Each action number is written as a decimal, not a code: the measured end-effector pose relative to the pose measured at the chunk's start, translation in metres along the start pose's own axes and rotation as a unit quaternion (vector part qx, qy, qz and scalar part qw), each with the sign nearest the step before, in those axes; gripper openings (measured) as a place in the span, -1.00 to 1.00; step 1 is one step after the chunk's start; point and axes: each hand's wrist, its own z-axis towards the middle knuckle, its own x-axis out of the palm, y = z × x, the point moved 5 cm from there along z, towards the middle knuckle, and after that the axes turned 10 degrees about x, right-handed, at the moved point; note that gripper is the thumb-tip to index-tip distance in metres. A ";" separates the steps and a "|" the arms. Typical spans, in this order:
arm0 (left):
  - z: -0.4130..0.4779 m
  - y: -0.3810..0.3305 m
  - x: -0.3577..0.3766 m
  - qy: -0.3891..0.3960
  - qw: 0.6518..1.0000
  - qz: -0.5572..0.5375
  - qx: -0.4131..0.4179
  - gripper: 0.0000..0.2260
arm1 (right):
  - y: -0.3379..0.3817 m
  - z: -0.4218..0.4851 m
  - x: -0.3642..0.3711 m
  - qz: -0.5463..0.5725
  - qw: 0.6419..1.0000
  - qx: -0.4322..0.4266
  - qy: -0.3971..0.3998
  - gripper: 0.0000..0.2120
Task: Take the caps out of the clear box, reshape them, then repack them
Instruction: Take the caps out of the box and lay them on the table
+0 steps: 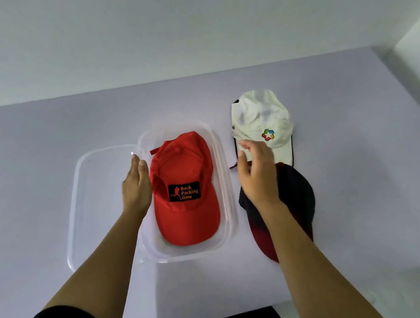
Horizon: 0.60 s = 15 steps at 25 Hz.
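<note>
A red cap (185, 189) with a black "Back Packing Gear" patch lies inside the clear box (230, 208) at the table's middle. My left hand (136, 186) hovers flat over the box's left rim, fingers straight, holding nothing. To the right of the box lie a white cap (264, 117) with a coloured logo and, nearer me, a dark navy and red cap (297, 196). My right hand (257, 172) is above these two caps with fingers spread and slightly curled, empty; it hides part of the dark cap.
The box's clear lid (92, 195) lies flat on the white table (358, 170), just left of the box. A white wall stands behind the table. The table's near edge runs close to my body, with dark floor below.
</note>
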 end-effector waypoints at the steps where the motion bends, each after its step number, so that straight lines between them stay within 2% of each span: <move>1: 0.000 0.001 0.000 0.000 1.000 -0.005 -0.001 -0.53 | 0.022 -0.002 0.024 -0.025 0.996 -0.038 0.072 -0.73; 2: 0.000 0.002 -0.001 0.001 1.000 -0.009 -0.003 -0.53 | 0.037 -0.006 0.048 -0.069 0.986 -0.051 0.145 -0.65; 4: 0.001 0.003 0.000 0.002 1.000 -0.010 -0.002 -0.54 | 0.047 -0.012 0.088 -0.167 0.951 -0.011 0.261 -0.43; 6: 0.002 0.004 0.000 0.005 1.000 -0.007 0.004 -0.53 | 0.045 -0.015 0.108 -0.216 0.926 0.049 0.306 -0.36; 7: 0.002 0.004 0.000 0.007 1.000 -0.005 0.005 -0.53 | 0.044 -0.014 0.113 -0.218 0.925 0.067 0.304 -0.41; 9: 0.003 0.005 0.001 0.012 1.000 0.011 0.003 -0.52 | 0.043 -0.010 0.117 -0.169 0.936 0.095 0.293 -0.61; 11: 0.002 0.001 0.000 0.008 0.998 0.052 0.018 -0.53 | 0.046 -0.010 0.116 -0.072 0.938 0.125 0.315 -0.76; 13: 0.001 -0.014 -0.001 -0.013 0.997 0.058 0.050 -0.58 | 0.057 -0.011 0.106 0.024 0.933 0.137 0.333 -0.72; 15: -0.002 -0.039 -0.004 -0.045 0.996 -0.012 0.080 -0.65 | 0.072 -0.005 0.084 0.095 0.939 0.132 0.304 -0.72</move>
